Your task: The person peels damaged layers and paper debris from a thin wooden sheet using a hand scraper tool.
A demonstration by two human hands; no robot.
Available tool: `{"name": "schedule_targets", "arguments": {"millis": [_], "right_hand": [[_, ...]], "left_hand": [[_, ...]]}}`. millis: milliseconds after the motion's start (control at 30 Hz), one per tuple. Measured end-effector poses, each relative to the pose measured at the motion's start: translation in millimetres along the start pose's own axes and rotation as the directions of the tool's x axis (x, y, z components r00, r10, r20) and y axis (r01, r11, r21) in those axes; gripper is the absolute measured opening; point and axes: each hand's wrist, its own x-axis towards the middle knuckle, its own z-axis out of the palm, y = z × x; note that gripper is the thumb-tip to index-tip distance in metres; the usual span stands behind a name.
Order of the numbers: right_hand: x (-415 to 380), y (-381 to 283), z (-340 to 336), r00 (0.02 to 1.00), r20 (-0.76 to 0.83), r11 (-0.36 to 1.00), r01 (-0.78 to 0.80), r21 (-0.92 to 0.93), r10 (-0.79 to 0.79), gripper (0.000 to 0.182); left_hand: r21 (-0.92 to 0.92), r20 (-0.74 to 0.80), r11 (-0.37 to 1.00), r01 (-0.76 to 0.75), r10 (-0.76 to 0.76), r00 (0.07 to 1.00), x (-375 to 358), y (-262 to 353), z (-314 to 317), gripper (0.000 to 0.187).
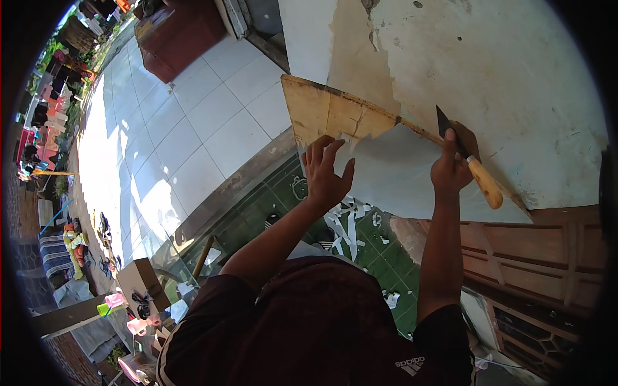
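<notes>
My right hand (452, 168) is closed round a putty knife or trowel with a dark blade and a light wooden handle (484, 183). The blade points up, close to the stained white wall (515, 83). A wide panel below the wall has a bare tan wooden part (322, 116) at its left and a pale grey covering (393, 170) over the rest. My left hand (327, 172) has its fingers spread, at the border between the tan part and the covering. Whether its fingertips touch the surface I cannot tell.
White strips (347, 225) litter the green tiled floor (394, 257). Left lies a raised floor of white tiles (199, 122) with a red sofa (180, 38). A cardboard box (140, 286) stands lower left, and brown wooden panelling (521, 248) is at the right.
</notes>
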Motion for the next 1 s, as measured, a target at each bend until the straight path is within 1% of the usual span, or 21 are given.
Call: {"name": "schedule_targets", "arguments": {"millis": [33, 67, 100, 133, 167, 200, 267, 300, 400, 500, 600, 700, 800, 900, 1000], "right_hand": [[-9, -9, -2, 0.99, 0.124, 0.996, 0.074, -0.047, -0.068, 0.013], [-18, -21, -1, 0.96, 0.25, 0.985, 0.153, -0.083, -0.128, 0.013], [-24, -28, 3, 0.911, 0.371, 0.966, 0.234, -0.108, -0.179, 0.017], [-35, -22, 10, 0.868, 0.471, 0.967, 0.232, -0.107, -0.157, 0.023], [-44, -13, 18, 0.858, 0.49, 0.966, 0.235, -0.106, -0.155, 0.023], [-52, -4, 24, 0.848, 0.509, 0.966, 0.234, -0.107, -0.149, 0.024], [-62, 11, 38, 0.871, 0.461, 0.96, 0.251, -0.126, -0.168, 0.025], [-62, 13, 42, 0.883, 0.435, 0.956, 0.258, -0.138, -0.176, 0.026], [-66, 13, 47, 0.889, 0.42, 0.944, 0.279, -0.177, -0.184, 0.028], [-70, 15, 48, 0.895, 0.415, 0.945, 0.265, -0.192, -0.166, 0.028], [-68, 17, 43, 0.868, 0.469, 0.94, 0.281, -0.194, -0.163, 0.028], [-68, 18, 44, 0.874, 0.451, 0.943, 0.283, -0.175, -0.179, 0.028], [-69, 16, 46, 0.876, 0.452, 0.94, 0.282, -0.194, -0.169, 0.028], [-70, 20, 46, 0.842, 0.502, 0.916, 0.34, -0.213, -0.196, 0.028], [-71, 21, 47, 0.862, 0.475, 0.93, 0.305, -0.204, -0.179, 0.027]], "left_hand": [[0.024, -0.078, 0.995, -0.095, 0.096, 0.992, 20, 9, -11, 0.063], [0.057, -0.151, 0.981, -0.184, 0.19, 0.97, 38, 18, -21, 0.063], [0.119, -0.093, 0.967, -0.227, 0.238, 0.967, 54, 24, -30, 0.066], [0.178, -0.033, 0.945, -0.274, 0.284, 0.958, 71, 29, -37, 0.069], [0.231, 0.03, 0.917, -0.326, 0.328, 0.944, 83, 29, -41, 0.071], [0.237, 0.091, 0.915, -0.326, 0.313, 0.945, 90, 28, -40, 0.074], [0.253, 0.209, 0.908, -0.333, 0.285, 0.936, 101, 26, -39, 0.079], [0.241, 0.218, 0.911, -0.336, 0.287, 0.933, 101, 25, -38, 0.08], [0.213, 0.183, 0.924, -0.319, 0.283, 0.941, 102, 25, -33, 0.077], [0.186, 0.161, 0.931, -0.314, 0.286, 0.945, 105, 26, -31, 0.075], [0.18, 0.142, 0.931, -0.319, 0.296, 0.945, 104, 25, -30, 0.072], [0.204, 0.149, 0.919, -0.337, 0.311, 0.938, 105, 21, -29, 0.07], [0.215, 0.141, 0.915, -0.342, 0.317, 0.938, 104, 21, -28, 0.069], [0.195, 0.14, 0.924, -0.328, 0.305, 0.942, 104, 23, -29, 0.069], [0.206, 0.135, 0.918, -0.338, 0.315, 0.939, 105, 22, -28, 0.068]]}}
